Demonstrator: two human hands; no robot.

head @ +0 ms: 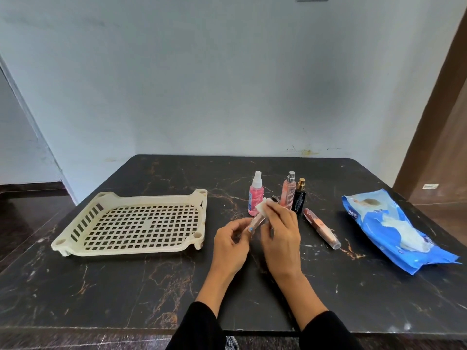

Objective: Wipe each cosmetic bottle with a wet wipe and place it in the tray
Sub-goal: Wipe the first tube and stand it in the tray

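My left hand (231, 245) grips the lower end of a slim clear cosmetic tube (256, 221) held above the table. My right hand (280, 236) pinches a white wet wipe (262, 207) around the tube's upper end. The cream perforated tray (136, 223) sits to the left with nothing in it. Behind my hands stand a pink spray bottle (255, 195), a peach spray bottle (288, 192) and a small black perfume bottle (299, 200). A brownish tube (322, 228) lies on its side to the right.
A blue wet wipe pack (394, 228) lies at the right with a wipe poking out. The black marble table (151, 286) ends near the wall behind and close in front of me. A brown door stands at far right.
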